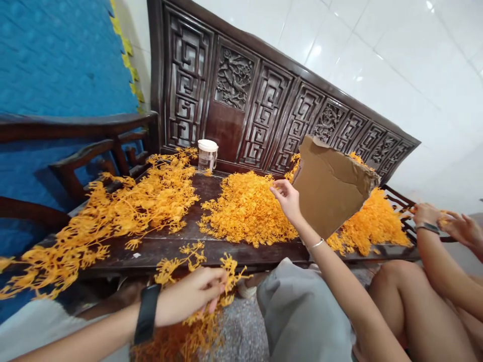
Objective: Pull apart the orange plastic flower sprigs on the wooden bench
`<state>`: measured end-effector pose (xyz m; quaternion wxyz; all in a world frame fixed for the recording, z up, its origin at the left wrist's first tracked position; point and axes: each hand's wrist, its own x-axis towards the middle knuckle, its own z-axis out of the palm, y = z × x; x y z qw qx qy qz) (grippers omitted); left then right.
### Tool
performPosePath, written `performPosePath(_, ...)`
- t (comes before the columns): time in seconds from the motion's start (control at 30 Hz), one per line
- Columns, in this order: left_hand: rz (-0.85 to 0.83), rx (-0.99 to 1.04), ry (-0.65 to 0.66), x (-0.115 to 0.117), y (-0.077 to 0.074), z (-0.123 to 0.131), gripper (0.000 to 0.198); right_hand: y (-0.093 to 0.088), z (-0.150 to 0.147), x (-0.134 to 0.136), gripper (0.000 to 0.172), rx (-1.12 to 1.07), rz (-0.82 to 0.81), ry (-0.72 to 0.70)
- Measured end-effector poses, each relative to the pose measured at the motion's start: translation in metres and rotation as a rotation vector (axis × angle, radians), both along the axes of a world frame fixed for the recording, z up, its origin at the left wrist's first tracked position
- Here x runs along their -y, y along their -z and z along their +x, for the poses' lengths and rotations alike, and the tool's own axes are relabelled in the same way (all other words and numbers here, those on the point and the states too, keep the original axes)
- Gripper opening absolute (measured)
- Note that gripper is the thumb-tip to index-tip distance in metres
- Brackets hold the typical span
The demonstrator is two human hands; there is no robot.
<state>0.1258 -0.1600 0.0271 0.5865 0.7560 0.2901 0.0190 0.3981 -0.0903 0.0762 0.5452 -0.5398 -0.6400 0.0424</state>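
Note:
My left hand point(196, 295), wearing a black wristband, is low in front of the bench. Its fingers are closed around a sprig of orange artificial flowers point(231, 271), whose thin branches stick out on both sides of the hand. My right hand point(288, 201), with a silver bangle at the wrist, hovers at the right side of a heap of loose orange flower pieces point(251, 206). Its fingers are loosely bent and apart, and nothing shows between them. A larger bundle of orange artificial flower stems point(151, 201) lies on the bench at left.
A dark carved wooden bench point(211, 241) holds the heaps. A lidded clear cup point(207, 155) stands by its backrest. A brown cardboard piece point(330, 186) stands upright beside another orange heap point(377, 226). At right, another person's hands point(428, 215) handle orange strands.

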Motion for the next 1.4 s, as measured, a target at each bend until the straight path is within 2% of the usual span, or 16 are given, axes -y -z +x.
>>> performPosePath(0.17,0.34,-0.067,0.057,-0.01,0.001,-0.002,0.029,0.007,-0.012,-0.014,0.017,0.318,0.008,-0.056)
performPosePath(0.23,0.408,-0.094,0.057,-0.009,0.002,-0.001,0.03,0.01,-0.024,-0.021,0.019,0.463,-0.019,-0.064)
performPosePath(0.43,0.368,-0.062,0.033,-0.007,-0.004,-0.001,0.029,0.016,-0.063,-0.041,0.022,0.901,-0.19,0.0)
performPosePath(0.57,0.324,0.005,0.026,-0.013,-0.013,0.001,0.03,0.016,-0.073,-0.056,0.025,1.007,-0.272,0.072)
performPosePath(0.67,0.213,0.047,-0.029,-0.018,-0.014,0.002,0.03,0.012,-0.075,-0.056,0.033,0.939,-0.25,0.087)
performPosePath(0.77,0.146,0.075,-0.083,-0.023,-0.009,0.002,0.03,0.006,-0.078,-0.04,0.025,0.756,-0.22,-0.024)
performPosePath(0.83,0.112,0.095,-0.116,-0.026,-0.006,0.0,0.029,0.001,-0.081,-0.022,0.02,0.606,-0.298,-0.232)
performPosePath(0.93,0.066,0.124,-0.157,-0.029,-0.007,-0.002,0.028,-0.003,-0.086,0.006,0.031,0.388,-0.554,-0.616)
performPosePath(1.03,0.116,0.125,-0.156,-0.03,-0.013,-0.004,0.028,-0.005,-0.089,0.029,0.028,0.275,-0.702,-0.832)
performPosePath(1.23,0.386,-0.001,-0.108,-0.022,-0.031,-0.007,0.034,-0.006,-0.083,0.044,0.018,0.151,-0.644,-0.868)
performPosePath(1.4,0.474,-0.011,-0.096,-0.018,-0.034,-0.01,0.033,-0.007,-0.071,0.044,0.014,0.192,-0.642,-0.765)
